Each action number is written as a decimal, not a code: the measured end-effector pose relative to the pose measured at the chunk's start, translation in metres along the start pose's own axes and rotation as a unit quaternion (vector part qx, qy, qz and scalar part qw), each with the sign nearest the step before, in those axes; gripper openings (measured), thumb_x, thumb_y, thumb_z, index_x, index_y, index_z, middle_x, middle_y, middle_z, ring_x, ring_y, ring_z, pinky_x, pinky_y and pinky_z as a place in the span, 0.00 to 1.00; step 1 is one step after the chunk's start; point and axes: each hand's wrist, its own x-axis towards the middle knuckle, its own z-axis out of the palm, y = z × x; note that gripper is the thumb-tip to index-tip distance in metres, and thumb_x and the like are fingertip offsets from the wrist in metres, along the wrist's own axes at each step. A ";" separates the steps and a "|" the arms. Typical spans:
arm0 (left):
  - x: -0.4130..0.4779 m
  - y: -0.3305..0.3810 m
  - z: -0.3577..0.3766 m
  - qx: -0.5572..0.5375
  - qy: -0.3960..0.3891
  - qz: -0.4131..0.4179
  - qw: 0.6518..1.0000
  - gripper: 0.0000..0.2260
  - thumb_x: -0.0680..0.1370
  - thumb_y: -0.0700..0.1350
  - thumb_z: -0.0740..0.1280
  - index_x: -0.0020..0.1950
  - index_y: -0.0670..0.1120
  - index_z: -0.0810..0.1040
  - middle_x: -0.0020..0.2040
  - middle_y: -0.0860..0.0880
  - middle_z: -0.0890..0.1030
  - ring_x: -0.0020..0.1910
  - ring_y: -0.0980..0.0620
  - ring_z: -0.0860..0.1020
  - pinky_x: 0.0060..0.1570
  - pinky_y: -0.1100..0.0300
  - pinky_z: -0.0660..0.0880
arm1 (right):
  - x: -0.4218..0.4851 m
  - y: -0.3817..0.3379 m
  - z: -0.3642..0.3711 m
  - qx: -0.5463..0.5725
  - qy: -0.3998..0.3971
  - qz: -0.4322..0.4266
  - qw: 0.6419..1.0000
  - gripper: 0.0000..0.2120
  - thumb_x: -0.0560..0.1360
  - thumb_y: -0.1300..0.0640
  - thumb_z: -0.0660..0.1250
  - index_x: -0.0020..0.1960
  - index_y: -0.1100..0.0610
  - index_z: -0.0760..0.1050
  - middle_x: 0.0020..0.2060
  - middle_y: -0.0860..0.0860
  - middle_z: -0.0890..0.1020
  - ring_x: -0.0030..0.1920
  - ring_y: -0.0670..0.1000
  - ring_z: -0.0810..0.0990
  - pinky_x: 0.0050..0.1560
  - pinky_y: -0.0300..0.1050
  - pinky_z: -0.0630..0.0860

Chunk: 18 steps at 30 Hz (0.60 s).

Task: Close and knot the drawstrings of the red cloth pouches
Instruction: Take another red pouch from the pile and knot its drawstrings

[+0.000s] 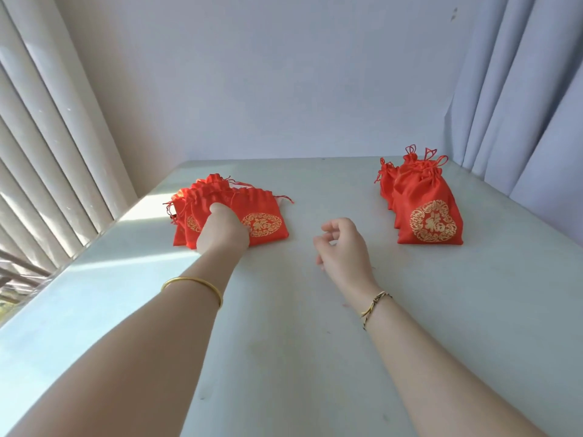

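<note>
Bangle (192, 287) on the left wrist and cord bracelet (375, 305) on the right, both forearms reaching out over a pale table (284, 342). Right hand (342, 247) hovers just above the table between the two piles, fingers loosely curled, holding nothing. Left hand (222, 231) lies on the top pouch (266, 227) of the left pile (183, 228). Its fingers are hidden behind the back of the hand, so cannot tell if it grips the cloth or only presses on it. Left pile lies flat at the table's left middle, mouths only loosely gathered, drawstrings (284, 198) trailing out sideways, no knot visible: judged not yet done. Right pile (432, 216) sits well apart at the far right, necks cinched tight, cord loops (440, 160) sticking up: judged finished. Pouches overlap, so the count in either pile is not readable. Task looks partway through, with the whole left pile left to close and knot. Blinds (47, 152) far left, curtain (520, 89) far right, plain wall (268, 74) behind.
</note>
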 end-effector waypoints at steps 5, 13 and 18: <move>-0.016 0.014 -0.019 -0.317 -0.129 0.030 0.939 0.05 0.77 0.38 0.66 0.41 0.45 0.75 0.29 0.49 0.75 0.26 0.51 0.72 0.28 0.64 0.66 | 0.003 -0.012 -0.005 0.035 0.010 0.013 0.999 0.11 0.76 0.52 0.62 0.49 0.60 0.73 0.39 0.48 0.76 0.44 0.55 0.78 0.50 0.59 0.77; -0.072 0.006 -0.037 -0.379 -0.393 0.129 0.828 0.05 0.77 0.33 0.63 0.47 0.41 0.76 0.32 0.51 0.68 0.24 0.59 0.61 0.24 0.69 0.55 | 0.010 -0.042 -0.051 0.276 -0.147 0.196 0.929 0.23 0.77 0.40 0.58 0.53 0.59 0.78 0.41 0.53 0.82 0.40 0.52 0.80 0.46 0.47 0.76; -0.083 0.010 -0.043 -0.253 -0.392 0.151 0.871 0.09 0.75 0.39 0.67 0.55 0.44 0.79 0.37 0.54 0.76 0.32 0.59 0.70 0.35 0.64 0.64 | 0.009 -0.045 -0.057 0.269 -0.077 0.113 0.953 0.05 0.75 0.61 0.66 0.41 0.57 0.78 0.35 0.52 0.82 0.35 0.49 0.80 0.36 0.41 0.77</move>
